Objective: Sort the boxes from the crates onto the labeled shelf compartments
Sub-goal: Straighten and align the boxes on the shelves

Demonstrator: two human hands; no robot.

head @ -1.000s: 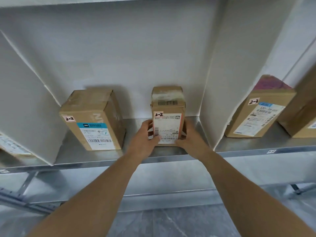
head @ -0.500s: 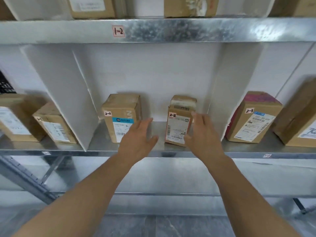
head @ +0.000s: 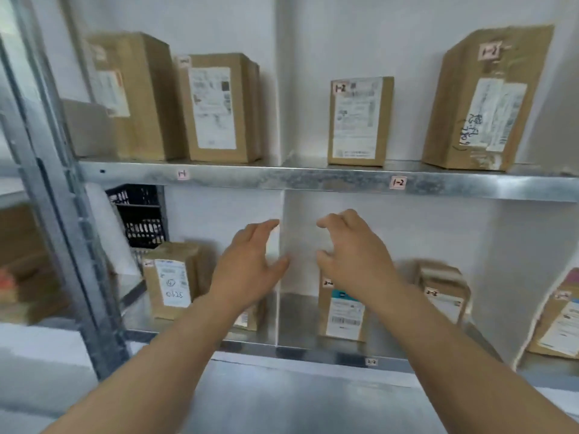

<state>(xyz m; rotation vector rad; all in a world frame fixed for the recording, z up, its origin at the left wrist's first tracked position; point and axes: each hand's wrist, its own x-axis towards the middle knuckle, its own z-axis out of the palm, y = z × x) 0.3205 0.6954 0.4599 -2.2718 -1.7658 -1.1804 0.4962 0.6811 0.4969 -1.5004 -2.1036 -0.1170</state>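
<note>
Head view, blurred: left grip [head: 247,270] and right grip [head: 354,258] hover open and empty mid-frame, the right partly hiding the blue-labelled box [head: 343,311]. The narrow 2-2 box [head: 441,296], gripped a second ago, stands free at lower right.

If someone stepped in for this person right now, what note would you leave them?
Hands: left hand and right hand both empty, fingers loosely curled, raised before the lower shelf.
Boxes: the blue-label box and the narrow box, both tagged 2-2, stand in the compartment over the 2-2 label. The small box and the big box, tagged 1-2, stand above the 1-2 label.
Done: every box in view stands on a shelf.
Left: probably fetch the next box; the black crate at the back left hides its contents.
</note>
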